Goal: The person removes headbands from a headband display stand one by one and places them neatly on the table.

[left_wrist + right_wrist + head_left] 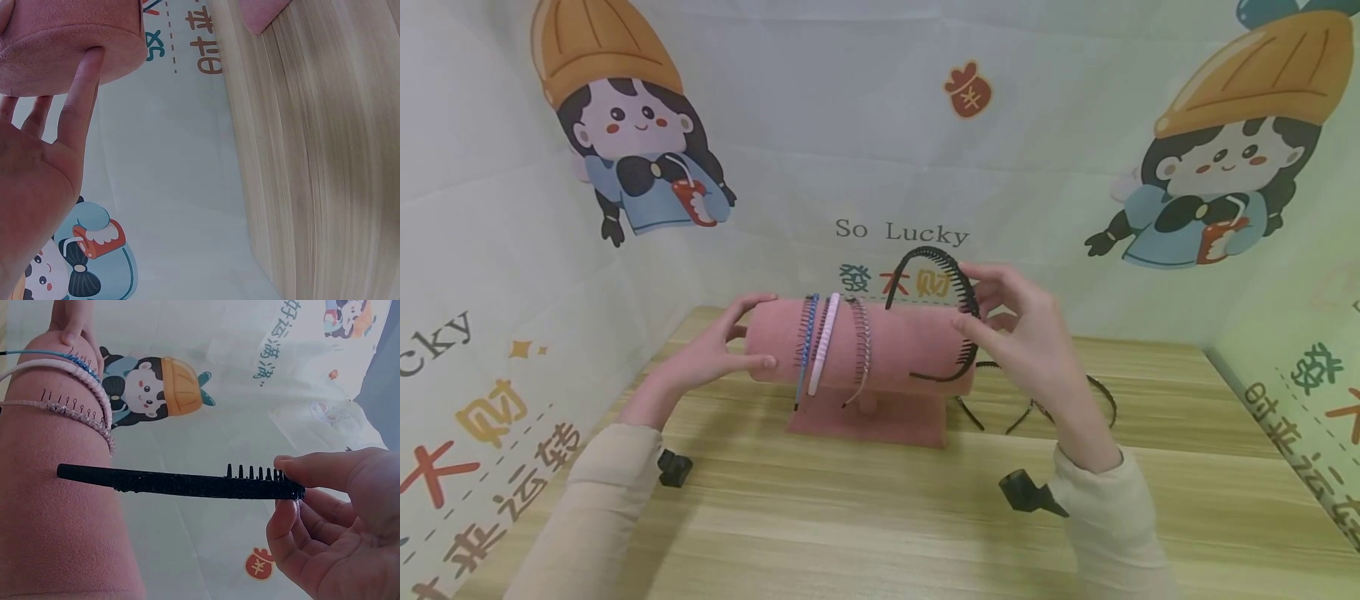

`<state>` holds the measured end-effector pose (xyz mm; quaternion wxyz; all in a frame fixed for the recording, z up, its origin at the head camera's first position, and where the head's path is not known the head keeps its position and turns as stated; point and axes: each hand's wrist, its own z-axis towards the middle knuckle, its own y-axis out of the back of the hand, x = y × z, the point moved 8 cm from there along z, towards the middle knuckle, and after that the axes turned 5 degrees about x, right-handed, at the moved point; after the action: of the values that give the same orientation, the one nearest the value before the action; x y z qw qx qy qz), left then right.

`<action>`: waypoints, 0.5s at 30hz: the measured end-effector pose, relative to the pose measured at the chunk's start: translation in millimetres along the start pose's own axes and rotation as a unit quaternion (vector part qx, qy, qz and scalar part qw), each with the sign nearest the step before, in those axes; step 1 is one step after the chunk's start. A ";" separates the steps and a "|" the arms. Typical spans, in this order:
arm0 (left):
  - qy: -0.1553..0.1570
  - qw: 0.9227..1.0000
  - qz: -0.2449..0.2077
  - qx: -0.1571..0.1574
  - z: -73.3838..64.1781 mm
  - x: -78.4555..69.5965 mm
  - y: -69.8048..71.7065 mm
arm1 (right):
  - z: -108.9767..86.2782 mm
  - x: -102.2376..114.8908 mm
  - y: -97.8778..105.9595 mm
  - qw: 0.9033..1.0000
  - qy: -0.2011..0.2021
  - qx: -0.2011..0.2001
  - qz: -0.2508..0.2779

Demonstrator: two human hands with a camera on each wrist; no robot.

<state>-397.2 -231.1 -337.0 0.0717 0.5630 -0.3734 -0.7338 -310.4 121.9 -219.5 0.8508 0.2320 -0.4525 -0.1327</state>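
A pink padded roll (913, 337) lies level on a pink base (865, 423). My left hand (702, 354) holds its left end, thumb in front; in the left wrist view one finger (80, 100) presses the flat end face. Round the roll sit a blue headband (806, 350), a white headband (824, 346) and a silvery beaded headband (867, 333). With thumb and fingers, my right hand (1030, 329) pinches a black toothed headband (175, 483) by its curved side. Its arch stands above the roll's right part, and one end crosses the roll's front.
More thin dark headbands (1105, 392) lie on the wooden table (850, 517) behind my right wrist. A printed cloth (790, 125) hangs close behind the roll and along both sides. Black camera mounts (1018, 492) stick out from the wrists.
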 end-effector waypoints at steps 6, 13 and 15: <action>-0.002 1.000 -0.001 -0.001 0.2 1.0 0.0 | -0.3 1.0 1.8 1.000 0.004 0.003 0.004; 0.001 1.000 -0.007 -0.002 -0.9 0.5 0.4 | 0.2 2.5 3.1 1.000 0.003 0.008 -0.001; 0.000 1.000 -0.007 -0.002 -0.9 0.0 0.5 | 0.5 3.3 3.5 1.000 0.006 0.009 -0.004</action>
<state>-396.5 -231.8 -336.8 0.0679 0.5655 -0.3682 -0.7349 -308.9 123.3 -215.1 0.8510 0.2421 -0.4473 -0.1310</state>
